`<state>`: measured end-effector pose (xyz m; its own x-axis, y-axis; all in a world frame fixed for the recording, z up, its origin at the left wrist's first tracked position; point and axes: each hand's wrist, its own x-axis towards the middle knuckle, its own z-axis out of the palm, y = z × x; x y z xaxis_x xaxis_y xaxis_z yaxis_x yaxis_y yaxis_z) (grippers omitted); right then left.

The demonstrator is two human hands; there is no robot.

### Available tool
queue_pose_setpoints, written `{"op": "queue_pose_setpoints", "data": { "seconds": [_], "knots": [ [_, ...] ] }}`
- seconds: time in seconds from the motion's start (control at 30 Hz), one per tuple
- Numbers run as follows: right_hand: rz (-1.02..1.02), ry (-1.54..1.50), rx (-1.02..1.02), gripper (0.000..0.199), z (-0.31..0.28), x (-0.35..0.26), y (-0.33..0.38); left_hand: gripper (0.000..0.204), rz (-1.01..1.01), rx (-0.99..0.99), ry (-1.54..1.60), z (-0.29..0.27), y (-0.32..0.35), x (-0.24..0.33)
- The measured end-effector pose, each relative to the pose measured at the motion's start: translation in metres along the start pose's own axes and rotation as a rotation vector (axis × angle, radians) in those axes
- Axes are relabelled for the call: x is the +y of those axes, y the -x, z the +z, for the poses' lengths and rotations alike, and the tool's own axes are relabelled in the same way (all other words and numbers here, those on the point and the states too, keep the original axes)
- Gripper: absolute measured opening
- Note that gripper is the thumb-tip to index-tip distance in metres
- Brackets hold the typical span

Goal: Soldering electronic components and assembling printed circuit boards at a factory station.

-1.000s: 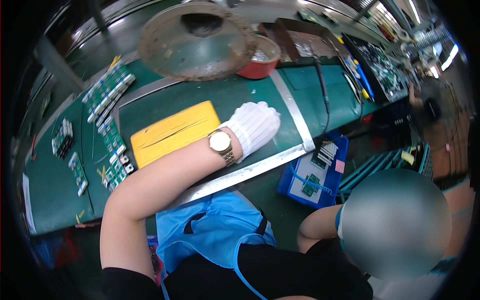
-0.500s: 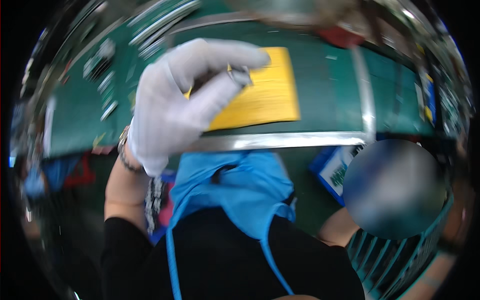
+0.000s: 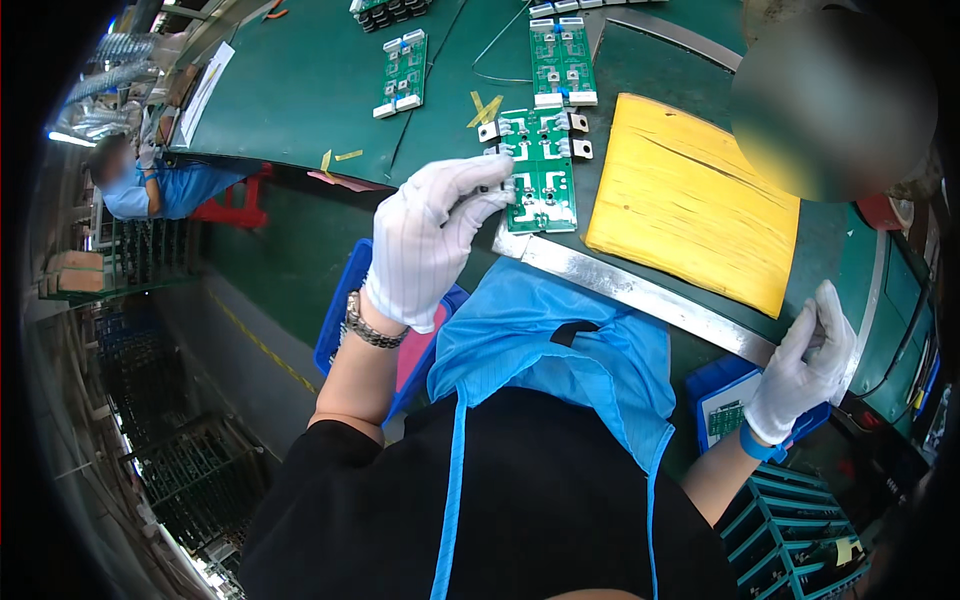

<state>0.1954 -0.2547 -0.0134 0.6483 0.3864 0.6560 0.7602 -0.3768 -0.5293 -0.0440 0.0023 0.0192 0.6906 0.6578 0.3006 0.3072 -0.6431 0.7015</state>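
Note:
My left hand [image 3: 430, 235], in a white glove, is at the left edge of a green circuit board [image 3: 543, 182] near the table's front edge. Its thumb and forefinger pinch a small dark component [image 3: 490, 188], mostly hidden by the fingertips. Black parts with metal tabs stick out from both sides of that board's upper half. At the table's right front edge, my white-gloved right hand [image 3: 803, 365] is raised with fingers loosely bent and apart; nothing shows in it. Between the hands lies a yellow slab [image 3: 695, 200] with a creased surface.
More circuit boards lie behind, one at the far left [image 3: 402, 73] and another [image 3: 562, 60] beyond the near board. Metal strip [image 3: 640, 285] edges the table. Blue bins stand below, left [image 3: 345, 310] and right [image 3: 710, 385]. A green rack [image 3: 790, 530] is lower right; another person [image 3: 150, 185] sits far left.
My view has turned, bringing the circuit boards into clear sight. My left hand, earlier raised before the yellow slab with a small grey piece, is now at the near board. My right hand has become visible.

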Motion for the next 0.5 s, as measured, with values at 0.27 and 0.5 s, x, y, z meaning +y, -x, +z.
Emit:
{"op": "queue_pose_setpoints", "data": {
  "seconds": [0.27, 0.5],
  "knots": [
    [0.031, 0.109, -0.061, 0.026, 0.0047, 0.0030, 0.0008, 0.027, 0.149, 0.050, -0.175, 0.0033, -0.0039, -0.0115],
    [0.063, 0.088, -0.068, 0.027, 0.0028, 0.0028, 0.0028, 0.028, 0.186, 0.074, -0.219, 0.0069, -0.0013, -0.0125]
  ]
}}
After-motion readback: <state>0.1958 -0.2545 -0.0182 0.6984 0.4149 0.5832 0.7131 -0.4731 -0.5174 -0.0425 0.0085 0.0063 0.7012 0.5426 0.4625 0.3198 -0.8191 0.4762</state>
